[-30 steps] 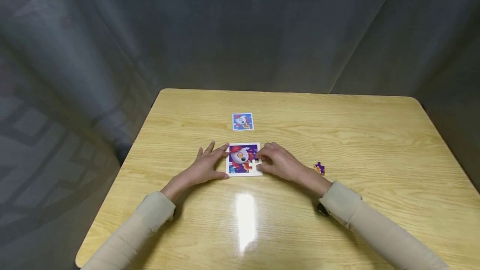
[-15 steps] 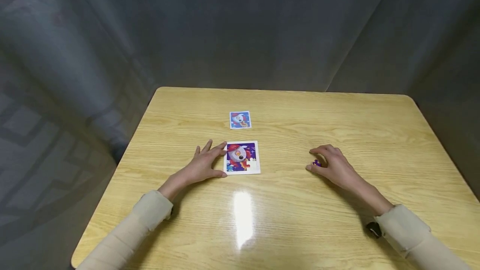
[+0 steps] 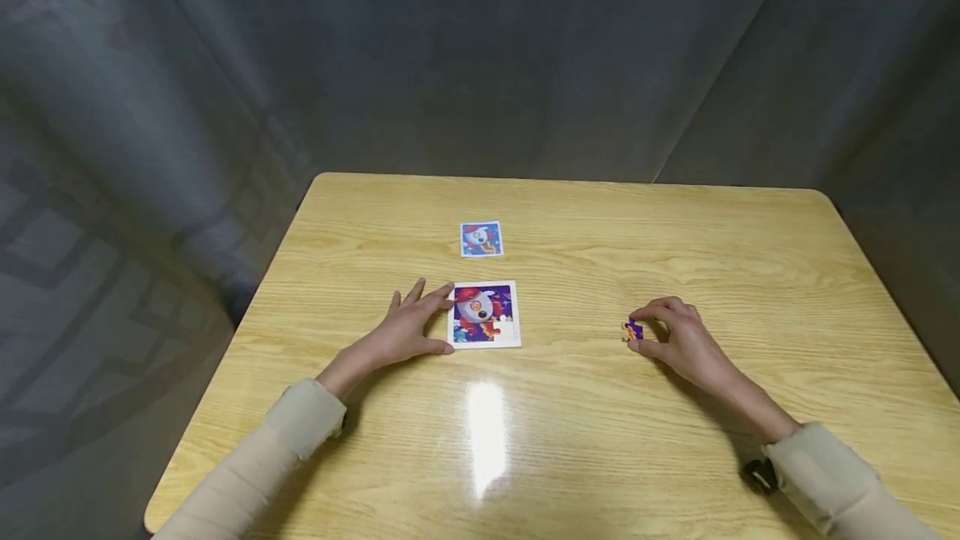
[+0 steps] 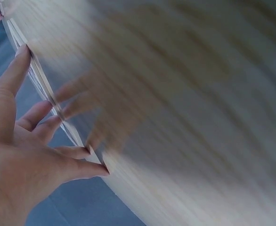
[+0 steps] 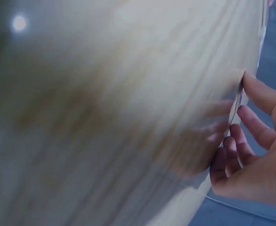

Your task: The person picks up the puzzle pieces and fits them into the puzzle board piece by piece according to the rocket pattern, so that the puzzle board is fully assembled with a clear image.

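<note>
A square jigsaw puzzle [image 3: 474, 312] with a white border and a rocket picture lies on the table, with a white gap at its lower right. Along its left edge rests my left hand [image 3: 401, 329], fingers spread, thumb and index fingertips at the border; the left wrist view shows this hand [image 4: 29, 141] from low down. Well to the right, my right hand [image 3: 686, 344] pinches a loose purple-and-orange puzzle piece [image 3: 632, 331] between thumb and index finger. In the right wrist view the piece [image 5: 240, 96] shows as a thin sliver by the fingertips of the right hand [image 5: 260, 155].
A small picture card [image 3: 482, 239] with a similar rocket lies behind the puzzle. Everything is on a light wooden table [image 3: 570, 440] with a bright glare spot near the front. Dark grey curtains [image 3: 487, 57] hang around the back and sides.
My right hand has left the puzzle's right side and moved right to the loose piece, closing thumb and index finger on its edges. The left hand stays at the puzzle's left edge.
</note>
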A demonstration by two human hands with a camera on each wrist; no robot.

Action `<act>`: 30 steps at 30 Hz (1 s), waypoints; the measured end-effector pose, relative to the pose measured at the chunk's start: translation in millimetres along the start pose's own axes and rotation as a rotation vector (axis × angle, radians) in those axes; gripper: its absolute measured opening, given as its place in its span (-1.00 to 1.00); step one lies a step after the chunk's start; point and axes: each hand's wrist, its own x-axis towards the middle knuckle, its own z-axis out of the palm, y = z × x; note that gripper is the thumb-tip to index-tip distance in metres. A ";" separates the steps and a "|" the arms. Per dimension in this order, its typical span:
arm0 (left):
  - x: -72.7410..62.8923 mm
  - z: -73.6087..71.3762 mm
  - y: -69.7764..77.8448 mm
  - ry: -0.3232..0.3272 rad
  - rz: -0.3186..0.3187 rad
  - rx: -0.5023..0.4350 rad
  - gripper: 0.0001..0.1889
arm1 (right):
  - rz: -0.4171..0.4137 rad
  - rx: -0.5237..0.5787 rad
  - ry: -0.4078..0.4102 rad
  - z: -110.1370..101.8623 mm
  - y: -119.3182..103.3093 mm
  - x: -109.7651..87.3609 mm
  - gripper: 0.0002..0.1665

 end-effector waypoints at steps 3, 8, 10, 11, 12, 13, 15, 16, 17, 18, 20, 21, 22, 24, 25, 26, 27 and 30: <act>-0.6 0.3 -0.5 0.001 0.000 0.002 -0.24 | 0.002 0.044 -0.021 0.2 1.3 3.0 -0.59; -1.3 0.0 -0.8 0.003 -0.002 0.002 -0.24 | -0.009 0.054 -0.040 4.1 0.1 5.8 -0.59; -1.2 -0.2 -0.5 0.005 -0.001 0.003 -0.24 | -0.022 0.043 -0.050 6.8 -1.7 6.9 -0.60; -1.2 -0.4 -0.4 0.005 -0.001 0.003 -0.23 | -0.032 0.038 -0.054 8.0 -2.7 7.5 -0.60; -0.9 -0.4 -0.2 0.005 -0.002 0.001 -0.24 | -0.044 0.034 -0.056 9.4 -3.5 8.4 -0.61; -0.8 -0.5 0.0 0.004 -0.002 -0.002 -0.24 | -0.056 0.028 -0.057 10.6 -4.3 9.3 -0.61; -0.3 -0.4 0.3 0.002 -0.001 -0.003 -0.25 | -0.076 0.016 -0.054 12.7 -6.0 11.2 -0.60; 0.0 -0.4 0.4 0.000 -0.003 -0.006 -0.25 | -0.088 0.010 -0.049 13.8 -7.0 12.4 -0.60; 0.2 -0.4 0.4 -0.002 -0.003 -0.008 -0.26 | -0.098 -0.001 -0.043 15.0 -8.1 13.6 -0.59; 0.5 -0.3 0.5 -0.004 -0.003 -0.009 -0.26 | -0.110 -0.010 -0.037 16.0 -9.5 15.1 -0.59; 0.8 -0.2 0.5 -0.004 -0.002 -0.004 -0.26 | -0.137 -0.026 -0.019 18.5 -12.7 18.7 -0.58; 0.8 -0.1 0.4 -0.003 -0.002 -0.003 -0.26 | -0.153 -0.029 -0.010 20.0 -14.6 21.1 -0.57; 0.8 -0.1 0.3 -0.001 -0.003 -0.002 -0.27 | -0.171 -0.031 -0.001 21.5 -17.0 23.9 -0.57; 0.7 0.1 0.0 0.002 -0.004 -0.006 -0.26 | -0.207 -0.027 0.016 25.0 -22.3 30.0 -0.57; 0.6 0.3 -0.2 0.003 -0.006 -0.010 -0.26 | -0.222 -0.024 0.021 26.8 -25.4 33.3 -0.57; 0.5 0.5 -0.4 0.003 -0.007 -0.013 -0.26 | -0.234 -0.017 0.024 28.7 -28.6 36.6 -0.57; 0.5 0.6 -0.4 0.002 -0.008 -0.017 -0.26 | -0.245 -0.015 0.025 30.8 -32.1 39.7 -0.57; 0.2 1.2 -0.4 0.000 -0.011 -0.024 -0.26 | -0.258 -0.006 0.011 38.6 -43.3 48.2 -0.56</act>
